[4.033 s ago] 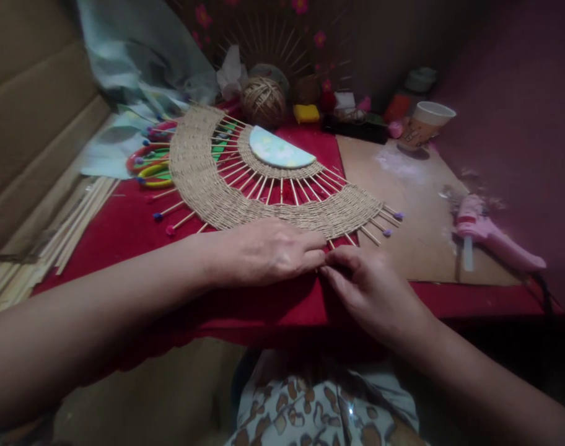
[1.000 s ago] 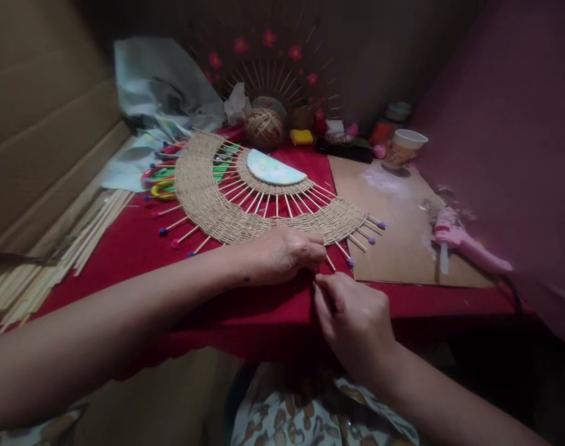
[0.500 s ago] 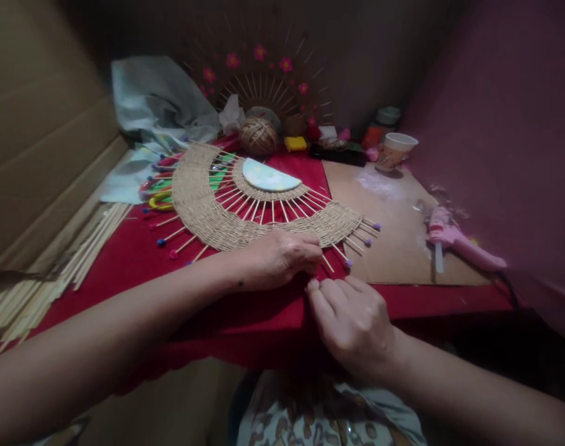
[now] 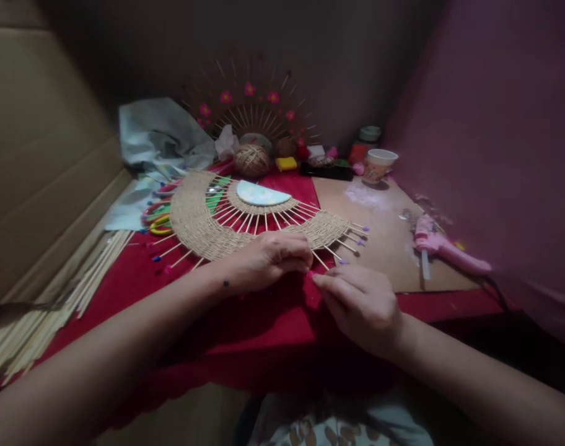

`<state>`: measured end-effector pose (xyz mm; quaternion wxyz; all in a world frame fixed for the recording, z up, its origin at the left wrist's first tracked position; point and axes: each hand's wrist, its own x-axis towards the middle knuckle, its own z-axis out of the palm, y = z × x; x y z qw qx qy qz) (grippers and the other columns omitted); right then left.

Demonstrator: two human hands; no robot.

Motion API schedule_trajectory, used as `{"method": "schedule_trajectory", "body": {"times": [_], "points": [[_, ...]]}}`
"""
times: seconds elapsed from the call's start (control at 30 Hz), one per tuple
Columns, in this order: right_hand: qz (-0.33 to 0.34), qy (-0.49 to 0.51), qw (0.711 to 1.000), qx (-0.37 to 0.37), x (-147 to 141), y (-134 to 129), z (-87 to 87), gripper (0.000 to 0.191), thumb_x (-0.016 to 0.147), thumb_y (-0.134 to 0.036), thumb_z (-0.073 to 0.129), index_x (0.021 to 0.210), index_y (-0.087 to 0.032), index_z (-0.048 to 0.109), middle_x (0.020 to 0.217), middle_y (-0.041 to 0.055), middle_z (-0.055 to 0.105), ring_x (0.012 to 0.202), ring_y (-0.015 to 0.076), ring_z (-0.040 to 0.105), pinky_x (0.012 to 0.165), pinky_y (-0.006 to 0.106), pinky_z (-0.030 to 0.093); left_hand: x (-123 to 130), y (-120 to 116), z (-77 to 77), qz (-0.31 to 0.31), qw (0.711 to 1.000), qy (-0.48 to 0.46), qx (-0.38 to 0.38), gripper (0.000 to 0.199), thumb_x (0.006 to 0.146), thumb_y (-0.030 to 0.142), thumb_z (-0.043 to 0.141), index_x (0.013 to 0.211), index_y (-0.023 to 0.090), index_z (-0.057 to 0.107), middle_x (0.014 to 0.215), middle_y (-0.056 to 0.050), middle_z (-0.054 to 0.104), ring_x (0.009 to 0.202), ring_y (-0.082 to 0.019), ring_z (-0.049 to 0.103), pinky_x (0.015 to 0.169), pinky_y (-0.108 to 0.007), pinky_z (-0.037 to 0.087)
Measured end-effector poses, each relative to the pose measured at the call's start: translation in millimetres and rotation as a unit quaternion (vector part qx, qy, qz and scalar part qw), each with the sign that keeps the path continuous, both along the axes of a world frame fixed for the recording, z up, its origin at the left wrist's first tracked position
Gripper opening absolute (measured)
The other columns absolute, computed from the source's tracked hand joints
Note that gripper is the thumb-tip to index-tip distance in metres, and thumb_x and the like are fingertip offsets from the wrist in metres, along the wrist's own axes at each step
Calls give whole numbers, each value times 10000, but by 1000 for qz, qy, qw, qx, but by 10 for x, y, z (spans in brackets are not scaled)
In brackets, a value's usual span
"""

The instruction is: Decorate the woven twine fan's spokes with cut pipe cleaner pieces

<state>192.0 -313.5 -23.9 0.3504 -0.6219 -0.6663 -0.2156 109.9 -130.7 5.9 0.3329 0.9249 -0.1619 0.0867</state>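
Observation:
A half-round woven fan (image 4: 203,229) of tan cord on thin sticks lies on red cloth, with a pale blue half-disc at its centre. Several stick ends carry small blue, purple or pink fuzzy tips. My left hand (image 4: 282,257) is closed at the fan's near rim, its fingers over the sticks there; the exact grip is hidden. Close beside it, my right hand (image 4: 359,300) pinches a tiny pink fuzzy piece (image 4: 310,274) between thumb and forefinger. That piece meets the left fingertips, by a stick end I cannot see clearly.
A pink glue gun (image 4: 443,248) rests on a cardboard sheet (image 4: 370,248) at right, behind it a paper cup (image 4: 379,166). At the back are a ball of cord (image 4: 252,160) and a flowered fan (image 4: 249,114). Loose sticks (image 4: 73,303) lie left, beside a cardboard wall (image 4: 50,167).
The head view has shifted, so the scene sits lower. My right fingers have gone from curled to a straighter pinch, and the pink piece now shows between the hands.

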Motion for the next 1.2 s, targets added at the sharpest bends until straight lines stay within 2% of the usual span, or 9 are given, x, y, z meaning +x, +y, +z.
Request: {"method": "schedule_trajectory", "body": {"times": [0.1,0.23,0.37,0.53,0.73,0.8,0.97,1.2], "points": [[9,105,994,1,22,39,34,167,839,-66,507,779,-119,653,676,64,650,624,127,590,575,245,477,13,26,43,11,1000,13,-20,147,880,165,512,761,139,594,779,-8,580,771,-101,530,718,-213,424],[28,219,975,-6,30,53,17,151,848,-123,526,786,-123,664,638,40,620,585,121,566,553,248,470,33,38,26,16,999,9,-34,144,874,170,523,754,143,597,769,-2,576,751,-95,524,712,-216,430],[-4,248,969,14,-32,61,-19,116,831,-125,550,812,-110,664,664,51,645,605,128,591,583,254,478,39,27,4,21,999,3,-36,139,870,154,524,756,145,603,760,1,571,751,-94,520,707,-212,425],[-67,296,953,17,-113,81,2,96,797,-102,567,749,-134,643,668,26,667,612,114,616,599,216,476,45,-4,-1,32,999,-1,-15,144,871,146,517,762,144,611,758,-2,564,746,-101,511,691,-216,412],[-127,283,950,-28,-137,106,26,138,834,-147,523,754,-144,635,662,30,668,573,126,599,539,234,449,63,-21,-52,40,999,-22,15,148,870,136,515,754,149,605,758,-3,557,739,-103,504,684,-226,404],[-145,263,954,-21,-156,127,3,136,841,-159,518,766,-145,630,678,40,670,592,137,604,560,248,458,73,-21,-78,43,999,-30,15,148,871,140,519,748,148,601,753,-1,554,737,-102,503,683,-227,403],[-151,130,979,36,-257,172,-146,151,868,-131,484,789,-123,612,671,63,643,622,145,601,597,258,460,86,-32,-149,48,998,-39,16,169,872,135,515,722,144,592,730,6,554,717,-96,501,673,-222,401],[-139,-40,989,34,-267,120,-226,171,869,-75,486,783,-93,633,564,42,567,544,131,510,541,256,412,74,-41,-114,42,999,-25,-7,170,865,157,520,711,146,591,713,-1,567,715,-109,507,686,-238,411]]}}
